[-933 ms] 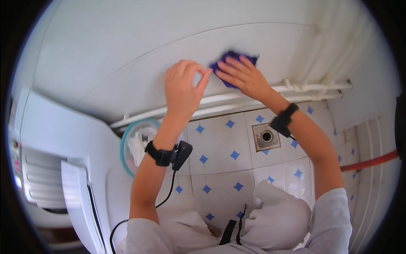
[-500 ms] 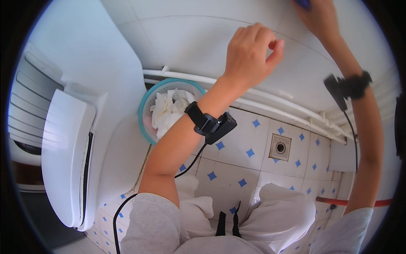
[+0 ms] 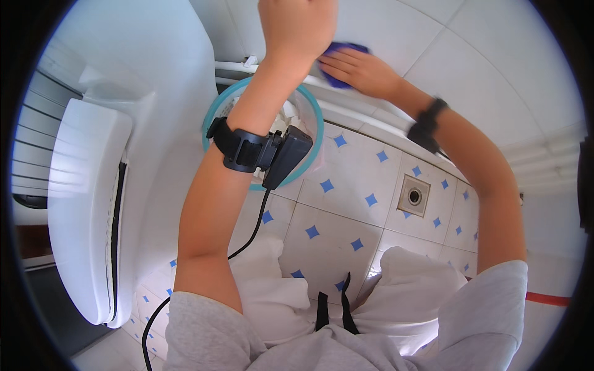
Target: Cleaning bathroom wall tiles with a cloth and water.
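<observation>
My right hand point(image 3: 365, 73) lies over a dark blue-purple cloth point(image 3: 348, 46), its fingers stretched along it and pressing it toward the white tiled wall, just above the pipes. Motion blurs the cloth a little. At the top edge of the view, my left hand point(image 3: 297, 28) is raised beside the cloth, its back toward me. Its fingers are cut off by the edge, so whether it is closed or holds anything does not show. My left forearm passes over a round basket with a turquoise rim point(image 3: 317, 123), which has crumpled white material point(image 3: 288, 114) inside.
White pipes point(image 3: 371, 119) run along the wall's foot. A square floor drain point(image 3: 414, 195) is set in the tiles with blue diamonds. A white rounded appliance or fixture point(image 3: 86, 210) stands at left. Black cables hang from the wrist-worn devices point(image 3: 288, 157).
My right hand has swept left and down along the wall with the cloth. My left hand has moved up and left, partly out of view. The view has shifted slightly.
</observation>
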